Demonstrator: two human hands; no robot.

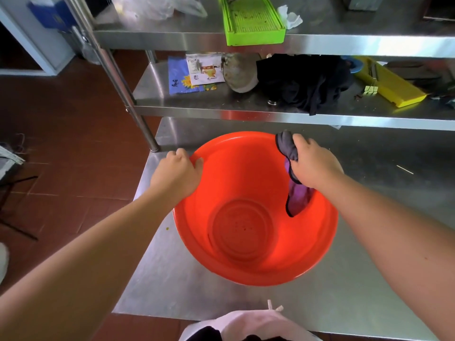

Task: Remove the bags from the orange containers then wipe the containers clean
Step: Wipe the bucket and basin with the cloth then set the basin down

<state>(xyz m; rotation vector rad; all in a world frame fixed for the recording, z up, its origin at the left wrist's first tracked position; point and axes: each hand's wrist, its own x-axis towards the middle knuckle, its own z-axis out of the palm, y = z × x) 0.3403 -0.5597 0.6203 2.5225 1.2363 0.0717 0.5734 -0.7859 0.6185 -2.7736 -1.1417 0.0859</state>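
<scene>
I judge the wiping step to be in hand: the orange basin I can see has no bag in it, only a few pale specks on its round base. It sits on the steel worktop near the left edge, its far rim close to the foot of the shelf upright.

My left hand is closed on the basin's left rim, fingers curled over the lip, steadying it. My right hand is closed around a bunched purple and grey cloth, pressed against the inner wall at the far right, just below the rim; the cloth's loose end hangs down the slope towards the base.

The next move, as I read it, calls for sweeping the cloth down and round the inside wall, then across the base where the specks lie, while the left hand keeps the basin from sliding or tipping on the smooth steel. The basin may need turning by its rim so that the near side comes under the cloth.

No second orange container shows in this view, so I cannot tell how much of the task remains.
</scene>
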